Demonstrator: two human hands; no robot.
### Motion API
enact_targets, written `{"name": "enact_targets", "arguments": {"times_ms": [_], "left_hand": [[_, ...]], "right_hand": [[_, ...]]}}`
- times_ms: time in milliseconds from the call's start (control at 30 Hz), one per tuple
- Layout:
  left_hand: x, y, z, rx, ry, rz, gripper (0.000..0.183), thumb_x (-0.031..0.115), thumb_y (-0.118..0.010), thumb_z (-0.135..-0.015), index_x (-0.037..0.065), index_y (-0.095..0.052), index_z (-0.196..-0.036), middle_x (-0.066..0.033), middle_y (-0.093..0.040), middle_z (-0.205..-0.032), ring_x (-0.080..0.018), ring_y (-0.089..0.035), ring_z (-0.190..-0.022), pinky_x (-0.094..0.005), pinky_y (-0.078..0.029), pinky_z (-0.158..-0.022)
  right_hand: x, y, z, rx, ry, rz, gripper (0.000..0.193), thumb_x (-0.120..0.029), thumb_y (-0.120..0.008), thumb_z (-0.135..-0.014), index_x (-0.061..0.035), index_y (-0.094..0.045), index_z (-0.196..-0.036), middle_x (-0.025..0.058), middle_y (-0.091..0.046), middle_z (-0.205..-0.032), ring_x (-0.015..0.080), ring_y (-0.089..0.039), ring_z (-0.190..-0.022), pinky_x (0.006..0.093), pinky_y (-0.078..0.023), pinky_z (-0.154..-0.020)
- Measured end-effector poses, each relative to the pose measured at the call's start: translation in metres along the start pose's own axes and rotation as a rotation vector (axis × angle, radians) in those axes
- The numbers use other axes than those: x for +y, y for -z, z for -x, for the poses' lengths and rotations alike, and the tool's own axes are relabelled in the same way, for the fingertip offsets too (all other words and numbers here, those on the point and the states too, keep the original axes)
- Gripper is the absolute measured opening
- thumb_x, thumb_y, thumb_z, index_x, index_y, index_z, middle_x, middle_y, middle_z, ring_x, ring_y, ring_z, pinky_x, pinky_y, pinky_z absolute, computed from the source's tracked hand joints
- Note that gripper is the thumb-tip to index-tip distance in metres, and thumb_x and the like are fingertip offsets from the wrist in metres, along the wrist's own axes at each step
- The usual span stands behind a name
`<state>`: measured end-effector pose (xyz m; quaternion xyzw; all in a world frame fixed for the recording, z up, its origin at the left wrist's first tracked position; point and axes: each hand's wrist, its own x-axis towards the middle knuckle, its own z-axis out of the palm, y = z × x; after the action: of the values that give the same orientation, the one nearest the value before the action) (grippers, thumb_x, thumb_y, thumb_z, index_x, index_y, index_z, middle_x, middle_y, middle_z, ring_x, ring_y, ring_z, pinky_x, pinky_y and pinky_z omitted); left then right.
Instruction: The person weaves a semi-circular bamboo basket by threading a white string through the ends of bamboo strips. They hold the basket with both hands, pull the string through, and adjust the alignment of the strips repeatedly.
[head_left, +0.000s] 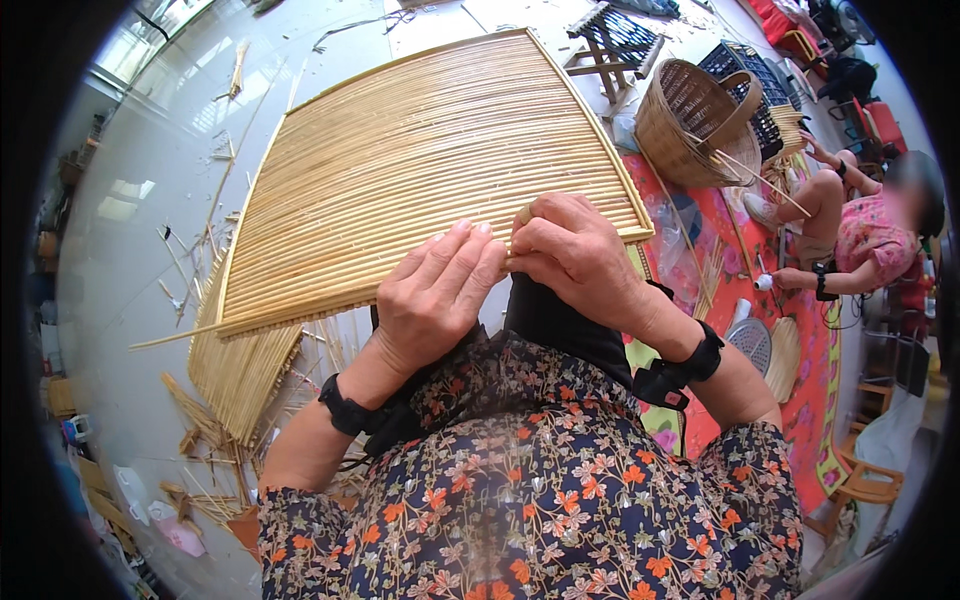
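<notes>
A large four-sided mat of slim golden stalks (430, 160), laid side by side with a stalk border, rests over my lap and slopes away from me. My left hand (435, 300) is closed over its near edge, fingers pressed together on top; the thumb is hidden. Just to the right, my right hand (580, 250) pinches the same edge with curled fingers, close to the left fingertips. Whatever lies between those fingertips is too small to make out. A loose stalk end (165, 338) sticks out past the mat's near left corner.
Another stalk mat (235, 375) lies below on the left, among scattered stalk pieces. At right stand a wicker basket (690, 125), a black crate (750, 75) and a folding stool (610, 50). A person in pink (870, 235) sits beyond the red floor cloth (800, 400).
</notes>
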<state>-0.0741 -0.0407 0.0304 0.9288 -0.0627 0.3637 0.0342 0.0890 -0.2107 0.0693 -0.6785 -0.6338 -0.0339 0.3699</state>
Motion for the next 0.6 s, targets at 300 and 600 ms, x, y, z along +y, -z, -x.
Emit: {"name": "enact_targets", "arguments": {"times_ms": [300, 600], "left_hand": [[0.001, 0.002, -0.003, -0.003, -0.018, 0.026, 0.026, 0.019, -0.078, -0.096, 0.008, -0.083, -0.119, -0.0110, -0.083, -0.121, -0.0269, -0.080, -0.116, -0.0401, -0.064, -0.096], [0.007, -0.001, 0.015, -0.008, -0.029, -0.004, 0.025, 0.019, -0.075, -0.100, 0.013, -0.083, -0.124, -0.0064, -0.083, -0.125, -0.0247, -0.078, -0.121, -0.0388, -0.063, -0.101]], "right_hand": [[0.016, 0.006, -0.014, -0.152, 0.367, 0.075, 0.022, -0.011, -0.082, -0.092, -0.0051, -0.061, -0.095, 0.0084, -0.061, -0.096, 0.0304, -0.064, -0.094, 0.0412, -0.056, -0.086], [-0.067, 0.089, -0.138, -0.203, -0.251, -0.751, 0.016, -0.012, -0.071, -0.109, 0.0025, -0.073, -0.115, 0.0042, -0.076, -0.089, 0.0102, -0.068, -0.071, 0.0268, -0.055, -0.062]]}}
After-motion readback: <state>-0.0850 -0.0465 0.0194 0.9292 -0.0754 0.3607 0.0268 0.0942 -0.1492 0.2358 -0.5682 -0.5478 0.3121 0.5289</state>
